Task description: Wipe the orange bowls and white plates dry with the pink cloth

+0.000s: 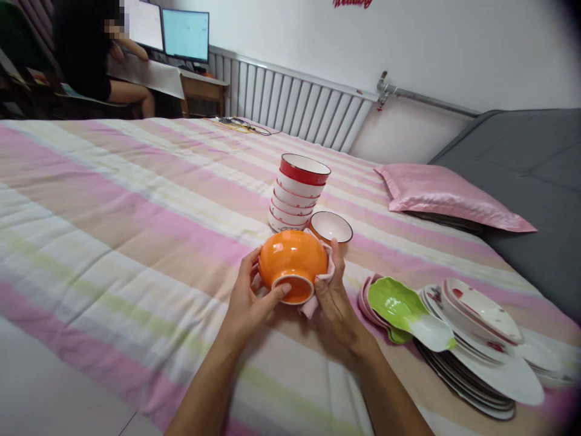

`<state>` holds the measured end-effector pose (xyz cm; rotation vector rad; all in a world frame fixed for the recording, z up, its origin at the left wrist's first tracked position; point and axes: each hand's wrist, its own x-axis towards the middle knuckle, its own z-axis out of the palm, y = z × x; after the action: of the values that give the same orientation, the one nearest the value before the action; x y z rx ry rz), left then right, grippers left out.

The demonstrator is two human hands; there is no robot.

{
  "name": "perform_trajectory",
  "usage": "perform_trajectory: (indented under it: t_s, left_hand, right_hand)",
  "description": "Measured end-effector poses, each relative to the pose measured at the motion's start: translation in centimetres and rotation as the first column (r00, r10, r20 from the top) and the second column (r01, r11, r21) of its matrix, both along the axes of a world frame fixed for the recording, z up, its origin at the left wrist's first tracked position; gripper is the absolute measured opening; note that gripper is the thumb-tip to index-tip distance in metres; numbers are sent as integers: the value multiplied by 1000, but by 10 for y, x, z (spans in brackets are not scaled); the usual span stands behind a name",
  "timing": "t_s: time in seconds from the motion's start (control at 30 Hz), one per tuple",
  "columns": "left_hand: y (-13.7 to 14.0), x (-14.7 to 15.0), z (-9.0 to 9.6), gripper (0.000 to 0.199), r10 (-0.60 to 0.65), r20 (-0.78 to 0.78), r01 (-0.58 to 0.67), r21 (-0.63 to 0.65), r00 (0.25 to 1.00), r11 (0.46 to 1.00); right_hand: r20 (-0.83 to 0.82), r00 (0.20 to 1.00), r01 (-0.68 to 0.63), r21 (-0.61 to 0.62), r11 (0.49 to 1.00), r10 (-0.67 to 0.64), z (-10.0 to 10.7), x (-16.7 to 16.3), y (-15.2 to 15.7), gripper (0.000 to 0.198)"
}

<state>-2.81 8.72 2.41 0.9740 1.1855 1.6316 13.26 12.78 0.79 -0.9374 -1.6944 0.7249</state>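
An orange bowl is tilted on its side between my hands, its foot ring turned toward me. My left hand grips its left side, with the thumb laid on the base. On the right side my right hand presses a pale pink cloth against the bowl; part of the cloth is hidden behind it. Just beyond stands a stack of red and white bowls. Beside that stack sits a bowl with a white inside and dark rim, upright on the bedspread.
A striped bedspread covers the bed. To the right lie a green leaf-shaped dish and piled plates. A pink pillow rests by the grey headboard. A person sits at a desk with monitors.
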Motion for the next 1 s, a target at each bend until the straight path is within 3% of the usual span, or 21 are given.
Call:
perform_trajectory:
  t_s: [0.17, 0.33, 0.63, 1.0]
  left_hand:
    - [0, 0, 0, 65, -14, 27, 13, 27, 1000, 1000]
    - [1, 7, -5, 64, -91, 169, 82, 59, 981, 995]
    - [0, 31, -5, 57, -133, 324, 149, -24, 937, 989]
    - [-3, 43, -7, 52, -140, 493, 222, -112, 859, 969]
  right_hand:
    - [37, 995, -90, -85, 992, 94, 2, 3, 0, 68]
    - [103, 987, -118, -23, 993, 120, 6, 9, 4, 69]
    - [-110, 990, 103, 127, 987, -89, 19, 11, 5, 49]
    - [-401, 880, 231, -104, 967, -253, 26, 6, 6, 42]
